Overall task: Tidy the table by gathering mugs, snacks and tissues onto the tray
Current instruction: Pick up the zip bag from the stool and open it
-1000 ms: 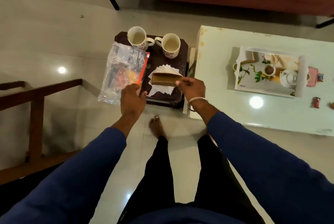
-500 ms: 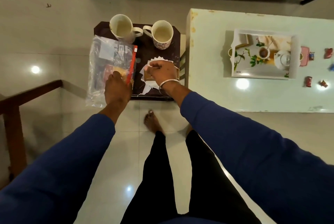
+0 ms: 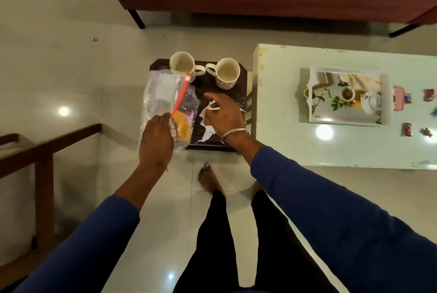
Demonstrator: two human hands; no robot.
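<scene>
Left hand (image 3: 156,138) pinching snack bag (image 3: 165,105); right hand (image 3: 223,114) slack-fingered, perhaps touching tissues (image 3: 208,130), beside 2 mugs (image 3: 227,76).

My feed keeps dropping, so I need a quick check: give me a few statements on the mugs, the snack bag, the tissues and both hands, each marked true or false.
1. Two mugs, the left mug and the right mug, stand upright on the dark tray. True.
2. The left hand holds nothing. False: it grips the clear snack bag near its red zip strip.
3. The right hand hovers over the white tissues on the dark tray. True.
4. The mugs lie tipped on the white table. False: both are upright on the dark tray beside it.
5. Small wrapped sweets lie on the white table. True.
</scene>
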